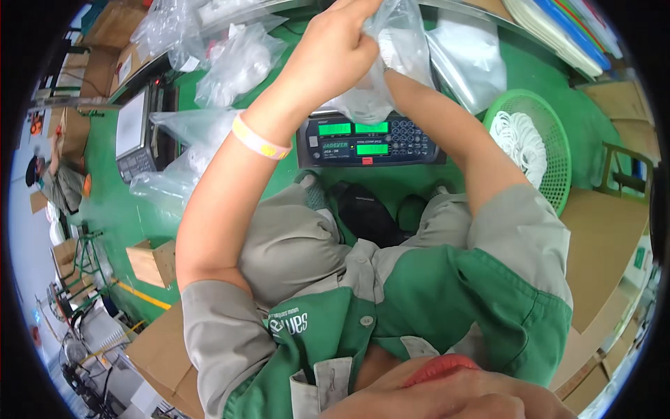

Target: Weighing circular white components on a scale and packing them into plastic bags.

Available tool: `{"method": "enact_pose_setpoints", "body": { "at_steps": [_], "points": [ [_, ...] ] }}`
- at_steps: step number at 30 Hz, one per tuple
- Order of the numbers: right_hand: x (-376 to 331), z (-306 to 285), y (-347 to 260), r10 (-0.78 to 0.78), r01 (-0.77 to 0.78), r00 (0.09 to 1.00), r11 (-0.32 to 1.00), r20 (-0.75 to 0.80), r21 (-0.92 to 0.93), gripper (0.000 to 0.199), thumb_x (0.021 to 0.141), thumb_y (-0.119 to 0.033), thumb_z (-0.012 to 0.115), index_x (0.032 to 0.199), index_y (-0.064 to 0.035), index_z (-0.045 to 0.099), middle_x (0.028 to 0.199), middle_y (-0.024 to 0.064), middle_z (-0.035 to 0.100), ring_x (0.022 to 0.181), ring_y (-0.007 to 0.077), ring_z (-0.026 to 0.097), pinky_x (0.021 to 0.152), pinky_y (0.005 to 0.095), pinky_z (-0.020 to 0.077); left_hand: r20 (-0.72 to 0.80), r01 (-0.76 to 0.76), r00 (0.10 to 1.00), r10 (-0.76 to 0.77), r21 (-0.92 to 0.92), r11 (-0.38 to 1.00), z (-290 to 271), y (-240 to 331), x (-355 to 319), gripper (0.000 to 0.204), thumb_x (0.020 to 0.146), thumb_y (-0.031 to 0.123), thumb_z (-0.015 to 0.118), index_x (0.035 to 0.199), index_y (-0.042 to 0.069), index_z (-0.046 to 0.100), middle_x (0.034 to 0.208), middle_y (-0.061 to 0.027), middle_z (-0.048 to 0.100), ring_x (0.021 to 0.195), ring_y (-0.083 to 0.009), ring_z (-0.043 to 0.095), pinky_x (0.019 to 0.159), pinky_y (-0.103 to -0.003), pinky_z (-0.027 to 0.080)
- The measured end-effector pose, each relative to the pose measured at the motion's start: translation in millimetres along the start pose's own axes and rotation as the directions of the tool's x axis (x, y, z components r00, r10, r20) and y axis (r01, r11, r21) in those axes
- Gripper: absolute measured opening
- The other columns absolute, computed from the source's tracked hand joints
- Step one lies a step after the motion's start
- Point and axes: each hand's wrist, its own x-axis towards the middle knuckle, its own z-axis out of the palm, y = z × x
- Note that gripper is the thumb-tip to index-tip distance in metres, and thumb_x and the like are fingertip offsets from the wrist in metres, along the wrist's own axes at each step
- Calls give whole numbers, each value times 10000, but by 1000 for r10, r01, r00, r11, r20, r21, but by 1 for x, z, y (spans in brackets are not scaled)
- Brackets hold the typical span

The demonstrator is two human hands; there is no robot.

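Note:
My left hand reaches to the top edge of the view, its fingers closed on the rim of a clear plastic bag. A yellow and white band circles that wrist. My right forearm comes in from the right and runs up to the same bag. The plastic covers my right hand, so its fingers do not show. Something white shows through the bag. Below the bag is a counting scale with lit green displays and a keypad; the bag and my arms hide its platform.
On the right, a green basket holds several white rings. Flat clear bags lie beyond my right arm. Filled plastic bags and another scale are at left. Cardboard boxes stand to the right. Another person is far left.

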Motion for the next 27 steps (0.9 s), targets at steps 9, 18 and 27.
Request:
{"method": "enact_pose_setpoints", "body": {
  "at_steps": [9, 18, 27],
  "points": [
    [-1, -55, 62, 23, -1, 992, 985, -124, 170, 242, 762, -169, 564, 964, -40, 597, 911, 174, 627, 849, 272, 582, 728, 348, 453, -256, 117, 963, -80, 131, 984, -21, -17, 6, 578, 704, -50, 440, 1280, -19, 397, 1266, -275, 426, 1183, -363, 429, 953, -324, 363],
    [-37, -61, 88, 15, 57, 980, 935, -200, 349, 264, 751, -170, 563, 981, -44, 587, 940, 201, 620, 888, 306, 584, 748, 364, 451, -286, 174, 951, -118, 177, 969, -15, -17, 14, 582, 695, -23, 453, 1272, -63, 382, 1209, -299, 459, 1085, -360, 493, 921, -347, 381],
    [-103, -175, 52, 56, 28, 861, 987, -506, 158, 266, 741, -122, 543, 997, -57, 565, 891, 238, 603, 861, 371, 580, 731, 410, 457, -370, 51, 922, 111, 402, 914, -14, -30, 27, 589, 708, 1, 458, 1288, -53, 373, 1251, -278, 440, 1017, -324, 542, 886, -321, 409]
  ]
}}
